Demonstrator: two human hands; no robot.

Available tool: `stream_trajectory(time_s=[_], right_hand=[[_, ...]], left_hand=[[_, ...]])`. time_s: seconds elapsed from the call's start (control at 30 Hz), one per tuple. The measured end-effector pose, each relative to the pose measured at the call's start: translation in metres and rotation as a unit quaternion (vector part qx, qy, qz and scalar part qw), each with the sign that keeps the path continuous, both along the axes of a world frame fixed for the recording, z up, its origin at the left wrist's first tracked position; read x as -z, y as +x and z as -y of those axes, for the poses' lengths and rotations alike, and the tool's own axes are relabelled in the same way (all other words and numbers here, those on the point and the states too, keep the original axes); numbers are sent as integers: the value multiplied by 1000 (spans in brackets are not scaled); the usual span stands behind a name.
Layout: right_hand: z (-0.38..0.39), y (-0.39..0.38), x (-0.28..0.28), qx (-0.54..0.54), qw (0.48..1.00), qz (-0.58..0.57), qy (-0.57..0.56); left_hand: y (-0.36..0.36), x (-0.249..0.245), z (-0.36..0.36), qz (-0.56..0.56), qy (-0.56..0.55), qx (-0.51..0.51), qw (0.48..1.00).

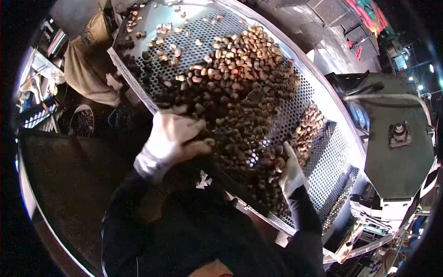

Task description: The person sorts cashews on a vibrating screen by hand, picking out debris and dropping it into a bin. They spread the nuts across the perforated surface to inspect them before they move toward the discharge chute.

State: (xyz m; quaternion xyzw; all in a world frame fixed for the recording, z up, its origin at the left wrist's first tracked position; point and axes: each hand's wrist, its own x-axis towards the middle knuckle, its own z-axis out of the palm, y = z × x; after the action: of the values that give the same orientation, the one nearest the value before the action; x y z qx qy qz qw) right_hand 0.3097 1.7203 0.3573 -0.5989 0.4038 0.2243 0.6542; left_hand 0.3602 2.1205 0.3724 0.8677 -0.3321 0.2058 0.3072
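Note:
A perforated metal tray [323, 154] slants across the middle of the view, with a large heap of brown nuts or shells [249, 60] spread over its holes. My left hand [173, 136], in a white glove, is at the tray's near edge with its fingers apart, beside the left part of the heap. In a pale glove, my right hand [291, 171] reaches in among the nuts lower on the tray, its thumb and fingers spread around a few of them. Some of its fingers are hidden by the nuts and shadow.
At the right stands a green metal machine housing [401, 138] with a bolted fitting. A burlap sack [85, 69] hangs at the upper left, above a round container [83, 121] of small dark pieces. A dark panel [78, 184] fills the lower left.

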Motion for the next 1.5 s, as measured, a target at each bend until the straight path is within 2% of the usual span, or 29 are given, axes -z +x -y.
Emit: stream_trajectory(time_s=[0.03,0.07,0.17,0.2,0.23,0.27,0.33,0.4,0.43,0.5,0.57,0.63,0.67,0.7,0.73,0.77,0.87,0.9,0.97,1.0,1.03,1.13,1.2,1.27,1.3,1.37,1.43,1.47,1.5], right_hand=[[18,-3,6,-43,993,69,84],[8,4,-16,-39,988,110,97],[-47,28,-117,36,981,189,18],[-50,36,-133,42,978,201,-20],[-22,43,-108,-20,972,204,-118],[17,49,-62,-94,944,210,-235],[66,54,13,-224,835,249,-436],[88,51,59,-305,755,261,-519],[100,48,82,-352,713,257,-549],[42,18,36,-335,823,217,-404],[40,-17,66,-249,904,280,-207],[45,-35,80,-268,905,255,-209],[39,-45,55,-302,896,208,-250],[32,-55,31,-339,881,160,-287],[28,-72,18,-317,896,186,-249],[29,-78,16,-305,907,176,-229],[27,-75,27,-220,961,95,-140],[23,-73,32,-190,972,77,-115],[15,-66,35,-144,985,59,-76],[11,-62,32,-128,988,58,-58],[6,-60,31,-112,991,60,-48],[-5,-59,22,-83,991,103,12],[-16,-58,-3,-76,981,162,70],[-28,-48,-31,-63,978,171,97],[-39,-32,-46,-39,986,137,89],[-61,-3,-76,13,995,71,75],[-58,1,-98,1,986,133,102],[-57,3,-108,-5,980,164,117],[-40,10,-102,-21,987,145,64]], left_hand=[[5,11,-9,35,23,-36,998],[10,23,-17,68,46,-74,994],[5,12,-3,105,50,-35,993],[3,15,1,145,37,-73,986],[1,19,6,183,22,-112,977],[3,15,-12,94,83,-103,987],[4,17,-4,142,31,-112,983],[-8,28,1,43,55,-59,996],[-4,23,-3,106,47,-90,989],[2,19,-9,167,50,-123,977],[-5,26,-5,126,52,-87,987],[-8,17,3,87,50,-73,992],[0,17,1,159,13,-150,976],[3,18,-6,133,29,-145,980],[3,20,-11,108,46,-140,983],[0,25,-7,183,82,-52,978],[-2,22,-1,136,30,-113,984],[8,23,-14,75,52,-139,986],[3,19,-3,100,32,-90,990],[-4,16,7,99,37,-63,992],[-4,20,6,30,4,-50,998],[17,20,-9,172,5,-112,979],[-2,37,7,103,44,-88,990],[11,36,2,142,3,-98,985],[20,35,-1,166,-21,-111,980],[10,21,-8,121,42,-108,986],[-6,1,3,50,95,-88,990],[-3,15,5,118,30,-105,987],[6,22,-2,120,5,-127,985]])
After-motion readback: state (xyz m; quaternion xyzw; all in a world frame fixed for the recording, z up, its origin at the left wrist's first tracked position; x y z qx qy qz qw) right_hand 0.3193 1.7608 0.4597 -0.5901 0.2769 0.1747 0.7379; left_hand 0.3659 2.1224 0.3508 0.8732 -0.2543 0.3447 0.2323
